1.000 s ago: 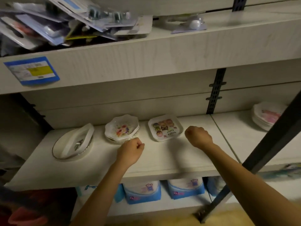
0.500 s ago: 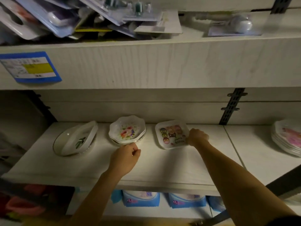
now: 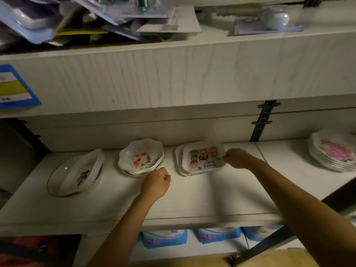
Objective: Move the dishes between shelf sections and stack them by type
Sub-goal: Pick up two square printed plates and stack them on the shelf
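White square cartoon-print plate [image 3: 203,157] now pinched and lifted by right hand [image 3: 236,158]; left hand [image 3: 156,183] curled at scalloped floral bowls [image 3: 141,157], grip unclear; restacking underway.

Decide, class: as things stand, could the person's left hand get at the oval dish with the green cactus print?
Probably yes. The left hand sits at the floral bowl stack, and only bare shelf lies between it and the oval cactus dish farther left; nothing blocks the way.

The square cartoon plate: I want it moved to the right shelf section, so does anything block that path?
Nothing visible does. The right hand grips the square cartoon plate; bare shelf lies between it and the pink-flower plate stack.
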The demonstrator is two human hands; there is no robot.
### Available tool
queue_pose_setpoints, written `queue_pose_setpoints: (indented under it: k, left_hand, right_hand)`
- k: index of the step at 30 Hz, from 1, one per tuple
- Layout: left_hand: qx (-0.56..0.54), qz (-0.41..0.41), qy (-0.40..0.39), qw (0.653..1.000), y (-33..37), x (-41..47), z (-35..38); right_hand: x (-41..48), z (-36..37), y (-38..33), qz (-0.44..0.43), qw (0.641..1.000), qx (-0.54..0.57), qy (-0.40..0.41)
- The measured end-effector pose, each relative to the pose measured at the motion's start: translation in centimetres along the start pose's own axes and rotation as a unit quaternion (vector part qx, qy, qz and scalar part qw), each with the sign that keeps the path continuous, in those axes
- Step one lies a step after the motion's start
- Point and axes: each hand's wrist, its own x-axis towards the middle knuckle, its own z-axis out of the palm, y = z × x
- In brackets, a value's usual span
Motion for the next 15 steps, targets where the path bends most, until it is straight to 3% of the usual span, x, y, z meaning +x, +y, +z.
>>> queue_pose_setpoints:
  k: [6,15]
  left_hand:
    - [0.008,-0.023,0.005,1.000,1.9,2.9,2.3]
    - [-0.176,-0.099,-0.032,0.979,4.1,5.9,3.7]
  right_hand:
    - [-7.1,0.2,4.3,0.043,0.995,0.032,0.084]
    - [-14.0,1.4,6.5,0.130,0.975,0.138,0.119]
